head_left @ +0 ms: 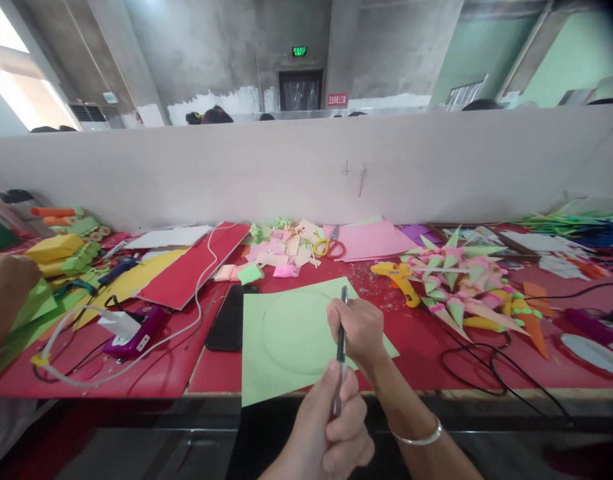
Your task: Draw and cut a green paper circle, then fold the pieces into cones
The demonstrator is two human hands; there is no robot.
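Note:
A pale green paper sheet (291, 333) lies at the table's front edge with a large faint circle drawn on it. My left hand (334, 423) is closed around the lower part of a dark pen (341, 343), in front of the paper. Higher up, my right hand (359, 330) grips the same pen near its upper end, over the right part of the sheet. The pen points upward, away from the paper. A silver bracelet circles my right wrist.
Left of the paper lie a black phone (231, 320) and a purple power strip (136, 337) with a white cable. Behind are scissors (330, 245) and pink paper (369, 240). A yellow glue gun (399, 280) and paper flowers (461, 280) are on the right.

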